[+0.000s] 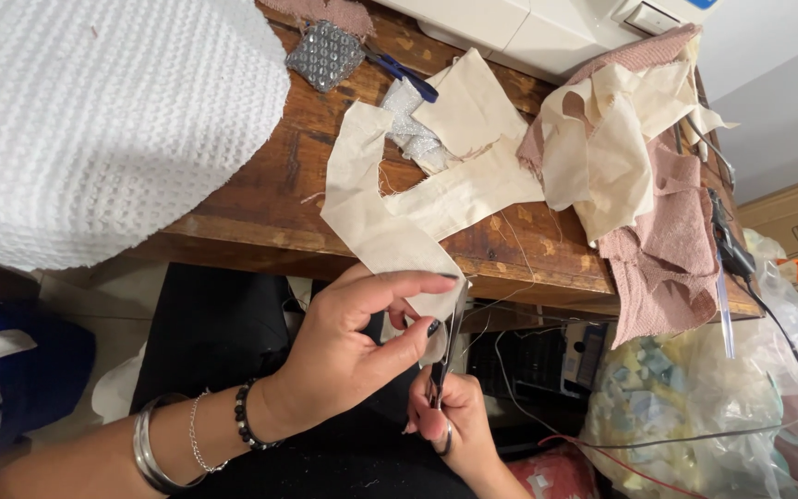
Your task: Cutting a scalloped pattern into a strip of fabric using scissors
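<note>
My left hand (348,346) pinches the hanging end of a cream fabric strip (376,217) between thumb and forefinger, just below the table's front edge. My right hand (450,420) sits under it and grips small dark scissors (440,365), whose blades point up at the fabric end. The strip runs up onto the wooden table (260,199) and joins more cream pieces. Bracelets and a dark bead band circle my left wrist.
White waffle-textured cloth (94,120) covers the table's left side. A heap of cream and dusty-pink fabric (634,176) lies at the right, a silvery sparkly patch (325,55) and blue-handled scissors (405,72) at the back. A white sewing machine (547,28) stands behind. A clear bag of scraps (685,407) sits lower right.
</note>
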